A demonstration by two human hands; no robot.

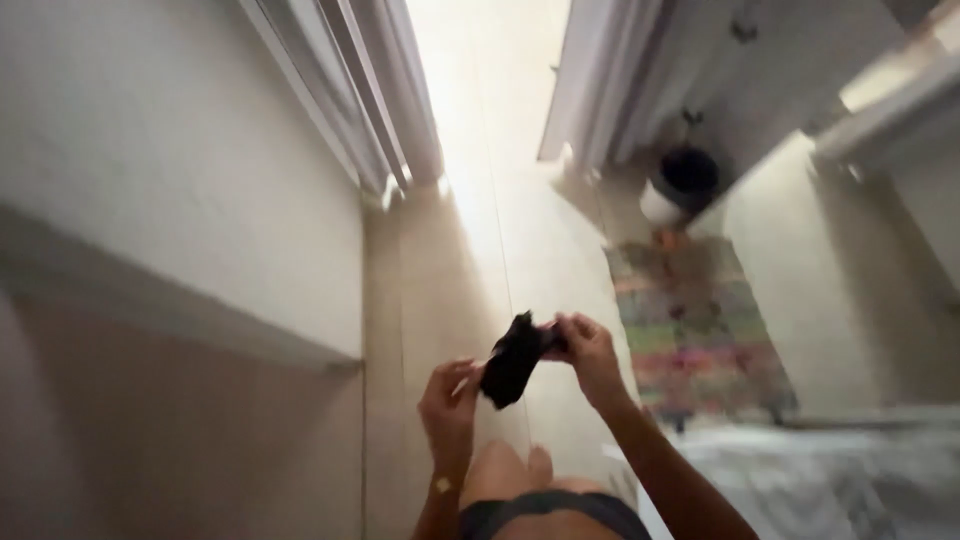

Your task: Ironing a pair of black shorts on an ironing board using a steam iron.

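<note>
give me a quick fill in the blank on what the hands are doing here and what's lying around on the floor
1. Both hands hold a small piece of cloth whose colour is ____.
2. The end of the cloth nearer the rug is pinched by the ____ hand.
3. The left hand touches the cloth at its ____ end.
4. On the floor lies a striped, many-coloured ____.

Missing words: black; right; lower; rug

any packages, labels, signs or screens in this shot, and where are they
None can be made out in this blurred view.
Nearest things instead:
Black cloth item: small, dark, crumpled, held between the right hand and the left hand, above the pale floor.
Striped rug: multicoloured, lies on the floor to the right.
Round bin: white wall, dark inside, beyond the rug.
</note>
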